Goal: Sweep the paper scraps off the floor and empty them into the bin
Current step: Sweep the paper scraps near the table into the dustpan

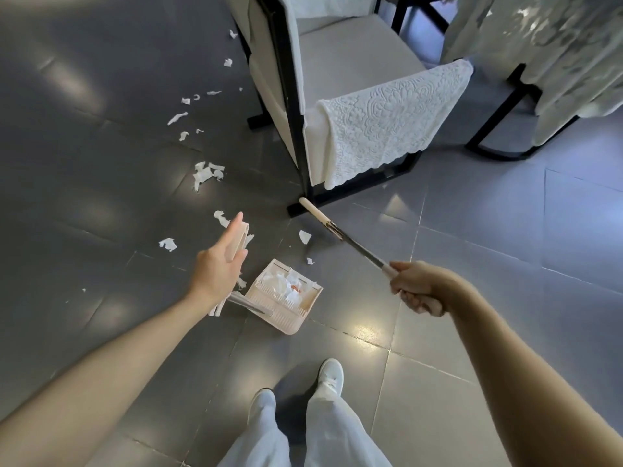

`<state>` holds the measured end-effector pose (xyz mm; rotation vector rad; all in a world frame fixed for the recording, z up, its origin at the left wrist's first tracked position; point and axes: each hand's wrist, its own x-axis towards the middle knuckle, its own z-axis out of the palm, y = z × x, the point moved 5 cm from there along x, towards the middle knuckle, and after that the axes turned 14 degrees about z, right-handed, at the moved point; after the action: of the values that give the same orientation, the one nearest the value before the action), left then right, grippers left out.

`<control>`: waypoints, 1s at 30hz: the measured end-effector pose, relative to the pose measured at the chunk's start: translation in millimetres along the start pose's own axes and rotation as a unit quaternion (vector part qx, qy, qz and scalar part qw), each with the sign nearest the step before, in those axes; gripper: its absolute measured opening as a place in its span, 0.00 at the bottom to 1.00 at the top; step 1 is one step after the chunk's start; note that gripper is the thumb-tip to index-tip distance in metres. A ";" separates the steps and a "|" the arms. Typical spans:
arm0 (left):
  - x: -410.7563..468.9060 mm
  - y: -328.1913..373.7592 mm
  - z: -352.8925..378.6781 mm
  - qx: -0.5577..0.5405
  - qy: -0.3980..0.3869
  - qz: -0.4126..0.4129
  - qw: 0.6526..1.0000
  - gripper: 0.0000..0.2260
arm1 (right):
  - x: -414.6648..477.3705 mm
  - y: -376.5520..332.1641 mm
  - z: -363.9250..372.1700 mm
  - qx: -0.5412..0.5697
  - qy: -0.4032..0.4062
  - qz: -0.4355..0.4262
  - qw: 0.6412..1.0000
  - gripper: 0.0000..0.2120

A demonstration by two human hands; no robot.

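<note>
Standing on the grey tiled floor (101, 203), the person had the right hand (416, 291) clenched around the near end of the broom (357, 246). Its far tip lay just beside the black base of the armchair (337, 62), and its bristles could not be made out. The left hand (217, 269) had a released grip, straight fingers merely resting against the upright handle (243, 235) of the dustpan (286, 320). The pan sat near the feet with a heap of scraps already inside. Most paper scraps (205, 175) lay scattered to the far left, with a couple just right of the pan. With so loose a hold, the pan would likely tip and spill its load. A hasty stroke might knock the chair or flick the light scraps wider. No bin showed.
</note>
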<state>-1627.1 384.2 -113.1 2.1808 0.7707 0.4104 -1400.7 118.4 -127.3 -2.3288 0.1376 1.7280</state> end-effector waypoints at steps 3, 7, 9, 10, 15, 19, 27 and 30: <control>6.6 -9.7 -8.0 0.000 0.008 0.009 1.000 0.29 | 16.2 7.9 56.2 -0.059 0.023 -0.006 0.998 0.31; 21.9 -10.2 -12.2 0.023 0.005 0.033 0.999 0.29 | 4.5 29.3 101.2 -0.067 -0.006 0.025 0.997 0.21; 28.0 -11.2 -14.3 0.013 -0.009 0.042 0.999 0.29 | -16.9 41.8 114.2 -0.024 -0.049 0.044 0.998 0.16; 29.9 -10.8 -15.3 0.002 -0.013 0.048 0.999 0.29 | -29.9 49.8 118.8 -0.006 -0.073 0.050 0.996 0.19; 13.4 -15.3 -23.3 -0.029 -0.034 0.054 0.998 0.29 | -91.2 95.0 130.9 0.150 -0.114 0.085 0.978 0.30; -13.8 -26.5 -44.8 -0.051 -0.050 0.071 0.995 0.29 | -121.1 106.9 162.7 0.238 -0.113 0.062 0.963 0.31; -90.3 -51.3 -90.8 -0.056 -0.047 0.101 0.992 0.29 | -157.6 121.5 227.1 0.325 -0.099 0.027 0.940 0.29; -124.6 -60.4 -112.4 -0.049 -0.040 0.110 0.992 0.29 | -168.2 131.6 255.7 0.345 -0.107 0.011 0.932 0.27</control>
<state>-1803.5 398.8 -91.1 2.1817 0.4565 0.4587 -1716.8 42.7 -54.5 -1.6252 0.6217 1.5837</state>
